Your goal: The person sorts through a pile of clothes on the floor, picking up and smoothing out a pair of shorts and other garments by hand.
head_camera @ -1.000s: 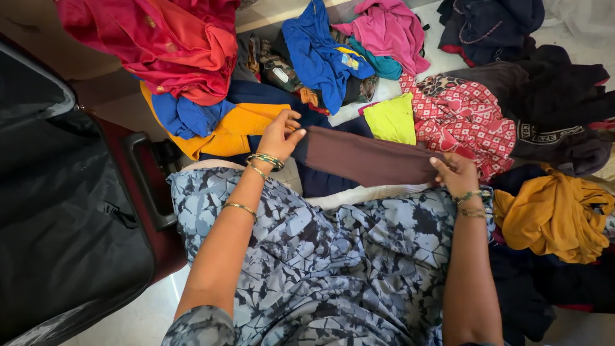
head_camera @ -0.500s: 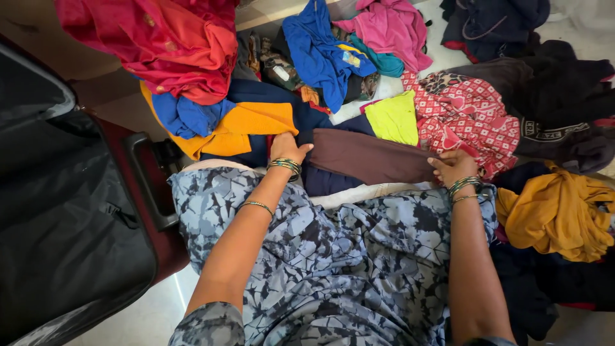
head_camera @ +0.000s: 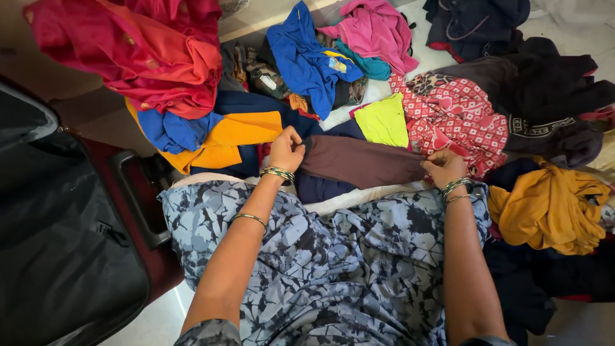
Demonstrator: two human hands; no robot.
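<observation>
**Brown cloth gripped at both ends, hemmed in by clothes**

Across the lap, a folded dark-brown cloth strip (head_camera: 362,161) is stretched flat, lying just beyond the knees on a dark navy garment (head_camera: 320,186). Its left end is pinched by the left hand (head_camera: 286,150), fingers curled shut over the edge. Its right end is gripped by the right hand (head_camera: 443,168), fingers closed on the fabric. Green and gold bangles (head_camera: 277,173) are worn on both wrists.

Edges and room:
- Near edge of the strip is bounded by the blue-grey patterned garment (head_camera: 333,256) worn over the legs.
- Far edge is touched by a yellow-green cloth (head_camera: 383,120).
- Bare pale floor (head_camera: 147,314) is seen only at lower left, beside the knee.

Around and in the way:
- Left: an open black soft-sided suitcase with maroon rim (head_camera: 64,256), well apart from the strip.
- Beyond the left hand: an orange folded cloth (head_camera: 237,131), a blue one and a red heap (head_camera: 141,57).
- Just beside the right hand: a red-and-white printed fabric (head_camera: 461,115).
- Right: a crumpled mustard-yellow garment (head_camera: 551,208) and black clothes (head_camera: 557,83).
- Far side: a royal-blue shirt (head_camera: 304,61) and a pink garment (head_camera: 375,29).
</observation>
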